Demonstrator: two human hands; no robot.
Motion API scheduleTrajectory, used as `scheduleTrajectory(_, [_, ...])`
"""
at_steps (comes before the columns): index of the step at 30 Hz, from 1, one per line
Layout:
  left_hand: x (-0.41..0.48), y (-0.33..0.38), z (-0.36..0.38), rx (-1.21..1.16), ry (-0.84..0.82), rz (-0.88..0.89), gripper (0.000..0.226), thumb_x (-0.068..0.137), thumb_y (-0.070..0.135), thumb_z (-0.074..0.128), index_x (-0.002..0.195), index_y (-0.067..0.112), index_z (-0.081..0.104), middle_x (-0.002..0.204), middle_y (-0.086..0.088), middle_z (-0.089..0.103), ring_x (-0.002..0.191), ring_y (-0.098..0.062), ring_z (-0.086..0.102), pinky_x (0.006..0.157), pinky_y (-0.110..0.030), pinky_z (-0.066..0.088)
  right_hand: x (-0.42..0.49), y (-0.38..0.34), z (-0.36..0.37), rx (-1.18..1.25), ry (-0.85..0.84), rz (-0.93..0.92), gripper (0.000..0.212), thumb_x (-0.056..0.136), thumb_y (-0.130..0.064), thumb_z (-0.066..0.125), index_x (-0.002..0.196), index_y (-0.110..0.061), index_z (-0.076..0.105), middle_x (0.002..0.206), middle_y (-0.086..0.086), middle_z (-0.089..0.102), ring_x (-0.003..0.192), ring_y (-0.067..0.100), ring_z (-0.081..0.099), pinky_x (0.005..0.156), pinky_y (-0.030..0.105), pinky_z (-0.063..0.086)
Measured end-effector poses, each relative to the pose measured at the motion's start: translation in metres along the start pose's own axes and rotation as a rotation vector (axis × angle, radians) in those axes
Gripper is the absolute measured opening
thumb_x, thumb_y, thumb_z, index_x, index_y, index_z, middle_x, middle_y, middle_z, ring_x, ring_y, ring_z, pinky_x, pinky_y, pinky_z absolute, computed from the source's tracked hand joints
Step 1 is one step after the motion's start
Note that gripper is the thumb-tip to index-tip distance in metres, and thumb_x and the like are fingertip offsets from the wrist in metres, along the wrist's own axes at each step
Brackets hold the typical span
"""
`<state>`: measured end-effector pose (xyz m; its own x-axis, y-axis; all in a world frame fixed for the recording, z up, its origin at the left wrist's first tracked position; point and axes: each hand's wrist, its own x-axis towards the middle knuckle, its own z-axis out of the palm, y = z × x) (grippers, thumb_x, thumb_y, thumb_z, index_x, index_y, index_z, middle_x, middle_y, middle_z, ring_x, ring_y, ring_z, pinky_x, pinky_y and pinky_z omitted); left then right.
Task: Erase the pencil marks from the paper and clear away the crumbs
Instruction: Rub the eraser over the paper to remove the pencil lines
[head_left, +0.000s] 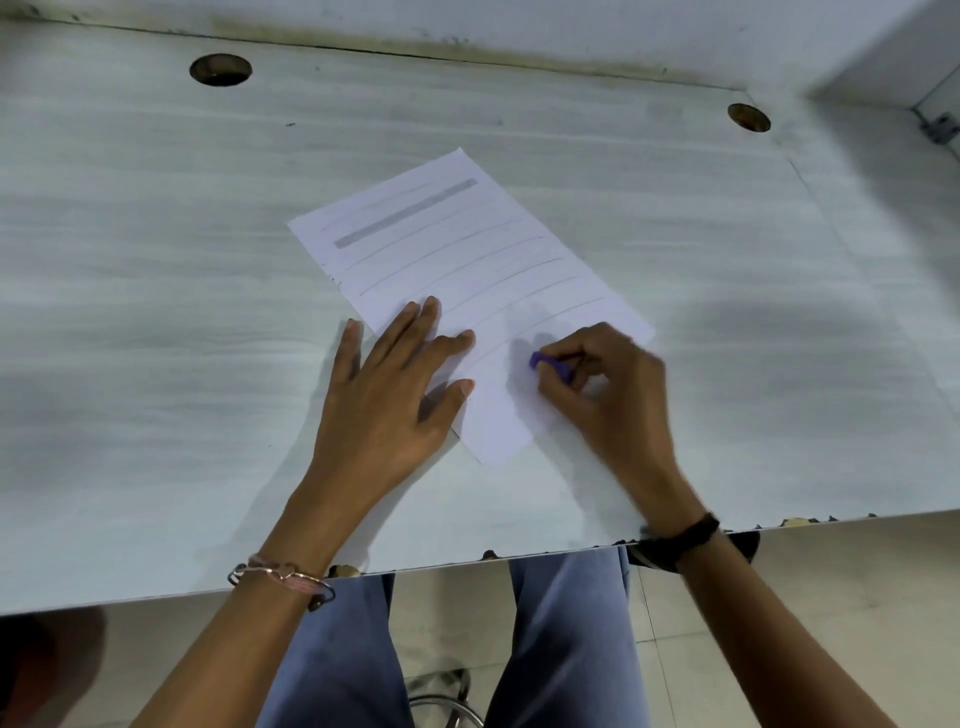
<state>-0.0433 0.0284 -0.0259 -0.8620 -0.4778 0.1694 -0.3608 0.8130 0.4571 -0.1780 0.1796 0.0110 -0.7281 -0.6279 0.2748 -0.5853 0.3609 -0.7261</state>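
1. Pale desk (156, 260): the white paper (467, 270) lies askew near its front edge. A careless sweep could scatter eraser crumbs across the top.
2. The sheet could buckle or tear if hard rubbing outruns the left hand (387, 395), which presses flat on its near-left edge with fingers spread.
3. The right hand (602, 384) pinches a purple eraser (548, 364) against the sheet's lower part.
4. Faint pencil lines (452, 249) and a broad grey band (405, 213) cross the page; no crumbs can be made out.
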Motion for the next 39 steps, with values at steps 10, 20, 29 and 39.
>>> scheduleTrajectory(10, [0.001,0.005,-0.002,-0.066,0.085,0.007,0.045,0.085,0.04,0.037,0.125,0.031,0.056,0.15,0.006,0.038,0.143,-0.008,0.025,0.118,-0.047,0.002,0.012,0.021,-0.014,-0.032,0.073,0.078,0.012,0.074,-0.002,0.069,0.077,-0.013,0.069,0.078,0.003,0.066,0.066,0.016,0.056,0.063,0.018,0.045])
scheduleTrajectory(20, [0.052,0.013,0.005,0.035,-0.097,0.202,0.045,0.097,0.041,0.023,0.138,0.047,0.04,0.158,0.001,0.02,0.148,-0.013,0.005,0.115,-0.05,-0.01,0.002,0.018,-0.013,0.015,0.069,0.009,0.015,0.075,0.004,0.069,0.081,-0.01,0.071,0.081,0.002,0.067,0.069,0.011,0.056,0.066,0.012,0.044])
scheduleTrajectory(29, [0.048,0.008,0.012,0.105,-0.11,0.194,0.052,0.093,0.041,0.011,0.14,0.054,0.03,0.159,0.006,0.014,0.148,-0.011,0.006,0.114,-0.06,0.001,-0.009,0.008,-0.005,-0.023,0.048,0.004,0.012,0.075,-0.003,0.072,0.082,-0.012,0.073,0.079,0.0,0.067,0.067,0.013,0.058,0.065,0.019,0.048])
scheduleTrajectory(39, [0.048,0.008,0.014,0.147,-0.109,0.208,0.053,0.093,0.04,0.008,0.141,0.053,0.026,0.16,0.004,0.011,0.148,-0.015,0.005,0.113,-0.062,0.0,-0.001,0.012,-0.009,-0.041,0.07,0.042,0.012,0.073,-0.002,0.072,0.079,-0.013,0.072,0.076,0.0,0.067,0.064,0.014,0.057,0.062,0.02,0.047])
